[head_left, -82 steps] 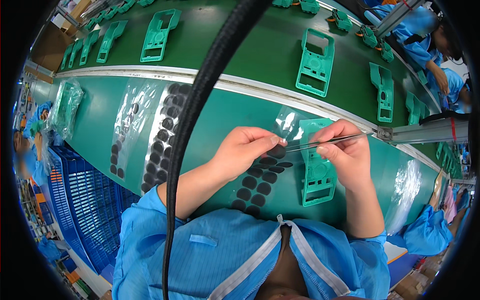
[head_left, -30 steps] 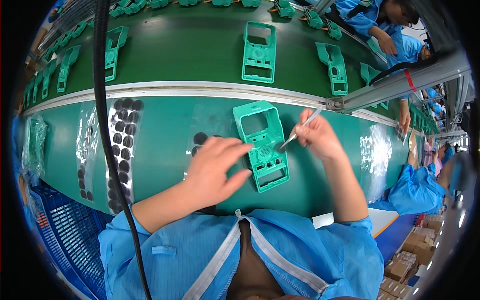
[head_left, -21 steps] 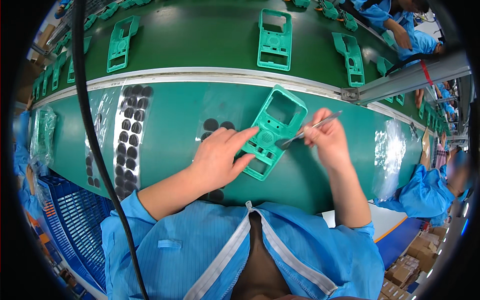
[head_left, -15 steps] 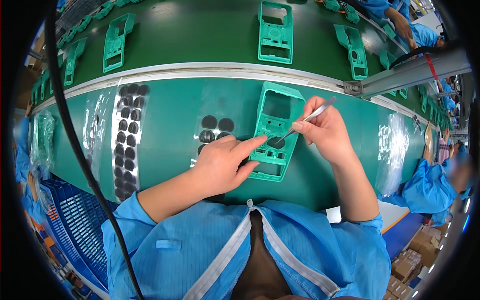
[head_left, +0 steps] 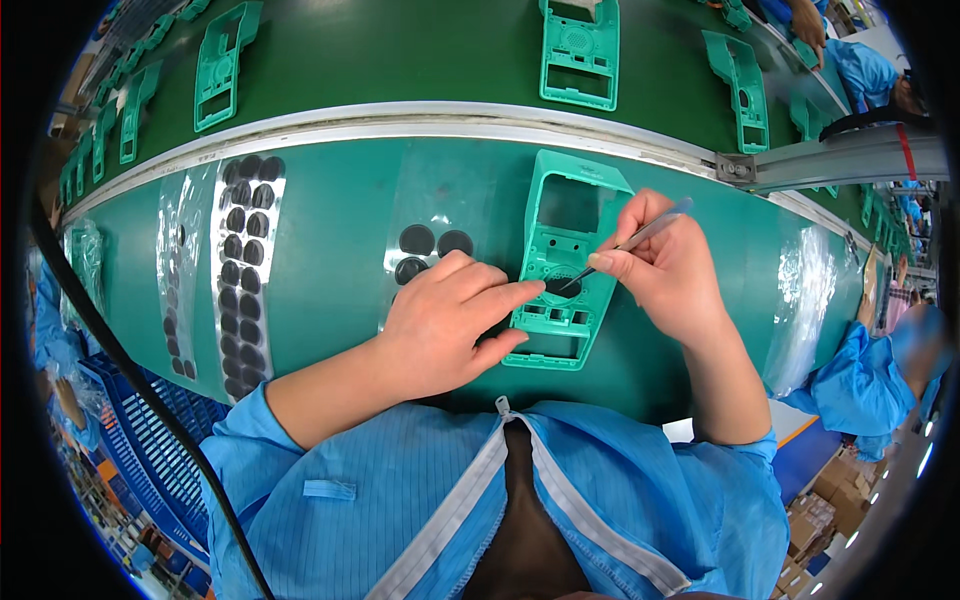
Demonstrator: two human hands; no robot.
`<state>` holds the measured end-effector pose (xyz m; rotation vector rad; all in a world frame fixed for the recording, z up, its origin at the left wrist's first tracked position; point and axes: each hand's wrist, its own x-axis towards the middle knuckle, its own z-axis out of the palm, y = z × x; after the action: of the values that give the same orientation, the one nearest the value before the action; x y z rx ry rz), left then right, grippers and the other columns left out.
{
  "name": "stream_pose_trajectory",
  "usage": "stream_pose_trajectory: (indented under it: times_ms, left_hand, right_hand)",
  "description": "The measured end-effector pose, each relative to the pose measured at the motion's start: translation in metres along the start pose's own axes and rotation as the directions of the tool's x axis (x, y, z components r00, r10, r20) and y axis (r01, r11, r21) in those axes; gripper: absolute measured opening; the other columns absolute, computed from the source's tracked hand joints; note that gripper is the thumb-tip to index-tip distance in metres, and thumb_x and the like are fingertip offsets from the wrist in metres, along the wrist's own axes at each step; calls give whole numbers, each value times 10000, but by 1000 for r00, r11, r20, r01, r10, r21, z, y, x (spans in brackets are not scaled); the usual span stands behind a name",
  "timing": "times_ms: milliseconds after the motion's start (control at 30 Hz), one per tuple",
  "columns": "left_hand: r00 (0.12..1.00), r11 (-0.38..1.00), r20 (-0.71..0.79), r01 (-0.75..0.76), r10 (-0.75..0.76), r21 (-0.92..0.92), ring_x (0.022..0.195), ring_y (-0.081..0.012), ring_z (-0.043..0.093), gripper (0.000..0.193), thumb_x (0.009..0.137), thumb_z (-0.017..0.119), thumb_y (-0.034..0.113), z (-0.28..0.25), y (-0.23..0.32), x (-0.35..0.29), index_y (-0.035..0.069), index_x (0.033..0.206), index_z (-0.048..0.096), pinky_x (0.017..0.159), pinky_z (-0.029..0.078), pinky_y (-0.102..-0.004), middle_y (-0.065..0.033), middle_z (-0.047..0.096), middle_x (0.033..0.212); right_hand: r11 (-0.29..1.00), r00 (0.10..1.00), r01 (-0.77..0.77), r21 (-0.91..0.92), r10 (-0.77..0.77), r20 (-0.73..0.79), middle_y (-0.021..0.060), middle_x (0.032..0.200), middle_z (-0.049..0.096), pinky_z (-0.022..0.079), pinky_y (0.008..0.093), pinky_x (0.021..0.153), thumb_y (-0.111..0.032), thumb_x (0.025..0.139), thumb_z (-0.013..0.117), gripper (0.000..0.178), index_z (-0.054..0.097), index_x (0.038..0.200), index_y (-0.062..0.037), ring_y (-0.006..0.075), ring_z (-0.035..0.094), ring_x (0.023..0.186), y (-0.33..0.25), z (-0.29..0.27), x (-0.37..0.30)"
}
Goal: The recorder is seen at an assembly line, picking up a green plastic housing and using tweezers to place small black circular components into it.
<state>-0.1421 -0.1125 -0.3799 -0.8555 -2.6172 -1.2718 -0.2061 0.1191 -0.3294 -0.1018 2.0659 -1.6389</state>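
Note:
A green plastic housing (head_left: 543, 262) lies on the green work surface in front of me, its large opening at the far end. A black round disc (head_left: 570, 288) sits in its round grille area. My right hand (head_left: 672, 275) pinches a pair of metal tweezers (head_left: 652, 228), whose tips reach down to the disc. From the left, my left hand (head_left: 440, 325) stretches its index finger onto the housing, by the disc's left edge. Its thumb touches the housing's lower left side; the other fingers are bent. Left of the housing, a clear sheet (head_left: 430, 195) carries several more black discs (head_left: 417, 239), partly behind my left hand.
Further left lie a strip of black discs (head_left: 234, 220) and another clear strip (head_left: 185, 200). Beyond a metal rail (head_left: 400, 122), more green housings (head_left: 580, 45) rest on a green belt. Clear film (head_left: 805, 290) and a metal arm (head_left: 850, 160) are at right; a blue crate (head_left: 150, 430) stands lower left.
My left index finger has moved down and right, closer to the disc. The tweezers stay at the disc. The whole view has shifted slightly.

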Motion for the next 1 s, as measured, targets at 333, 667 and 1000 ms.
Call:
stream_pose_trajectory:
  times_ms: [333,667,1000]
  left_hand:
    - [1000,1000,3,3,-3,5,757,-237,534,504,603,808,127,1,1,1,92,1086,667,658,457,-331,-67,590,903]
    - [1000,1000,1,5,-5,-9,763,-237,535,500,599,813,127,0,1,1,86,1076,669,664,457,-332,-71,589,906]
    - [1000,1000,12,11,-11,-9,750,-231,525,502,597,813,122,-1,0,2,88,1077,669,653,448,-326,-70,587,901]
  right_hand:
    - [998,999,33,-54,-32,12,-28,680,491,351,204,504,7,808,700,225,482,818,-48,17,423,582,3,0,1]
    - [997,999,42,-66,-41,13,-32,656,480,340,210,493,5,814,696,224,479,811,-55,20,408,562,2,1,3]
    - [994,998,59,-89,-58,14,-25,661,475,349,219,497,8,808,700,230,478,806,-55,27,416,569,2,2,4]
